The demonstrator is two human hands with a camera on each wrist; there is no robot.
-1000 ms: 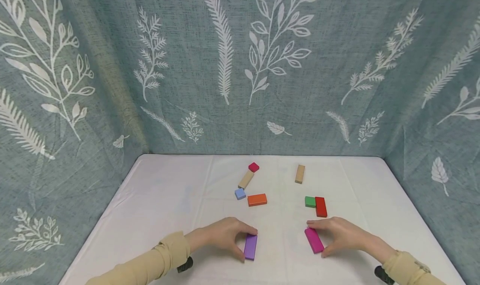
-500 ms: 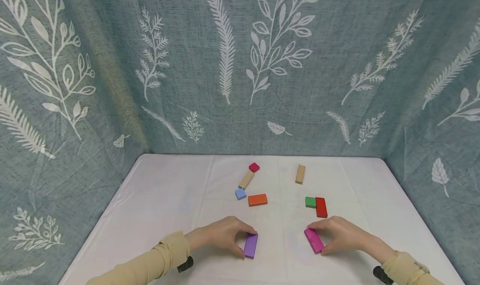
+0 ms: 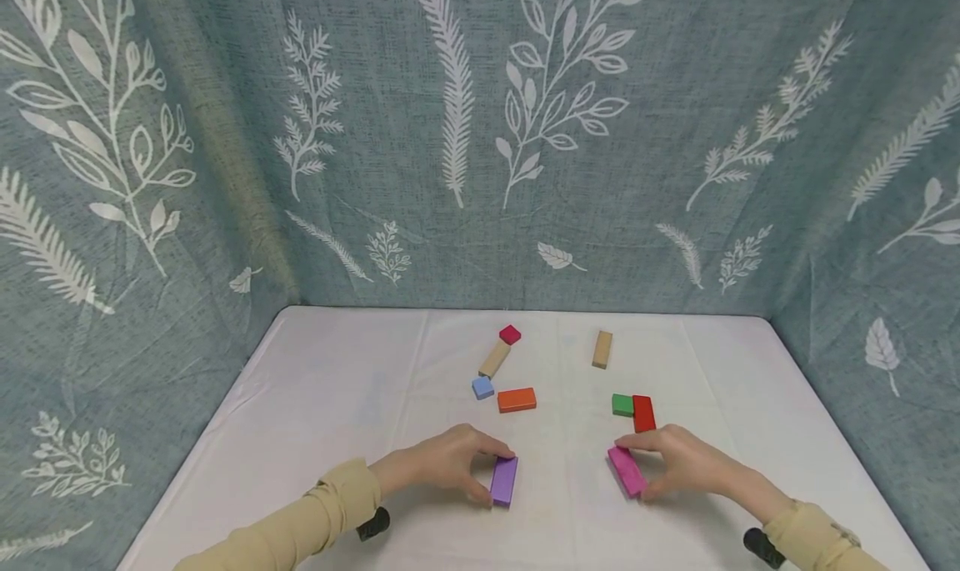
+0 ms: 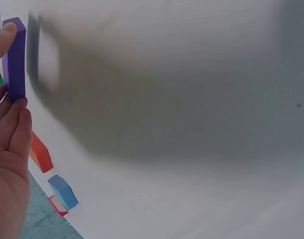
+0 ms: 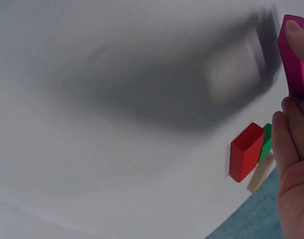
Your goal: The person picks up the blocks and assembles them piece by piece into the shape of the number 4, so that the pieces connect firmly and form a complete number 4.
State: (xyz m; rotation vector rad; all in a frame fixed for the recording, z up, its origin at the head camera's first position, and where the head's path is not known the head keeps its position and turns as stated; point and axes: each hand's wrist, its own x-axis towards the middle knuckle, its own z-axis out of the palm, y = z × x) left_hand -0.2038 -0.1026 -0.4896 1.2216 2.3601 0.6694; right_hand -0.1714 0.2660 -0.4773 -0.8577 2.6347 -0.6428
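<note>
Between thumb and fingertips, my left hand pinches a purple block by its two short ends. In the left wrist view the purple block stands apart from its shadow, so it is off the cloth. My right hand grips a magenta block the same way, thumb at the near end and fingers at the far end. The right wrist view also shows a gap between the magenta block and its shadow. Just beyond the right fingers lies a red block, touching a green block.
An orange block lies beyond the left hand, near a light blue block. Farther back are a plain wooden block, a crimson block and a second wooden block. Patterned curtains border the white-covered table.
Both hands have raised their blocks slightly off the cloth and shifted a little away from the person. The magenta block now tilts slightly. The other blocks stay in place.
</note>
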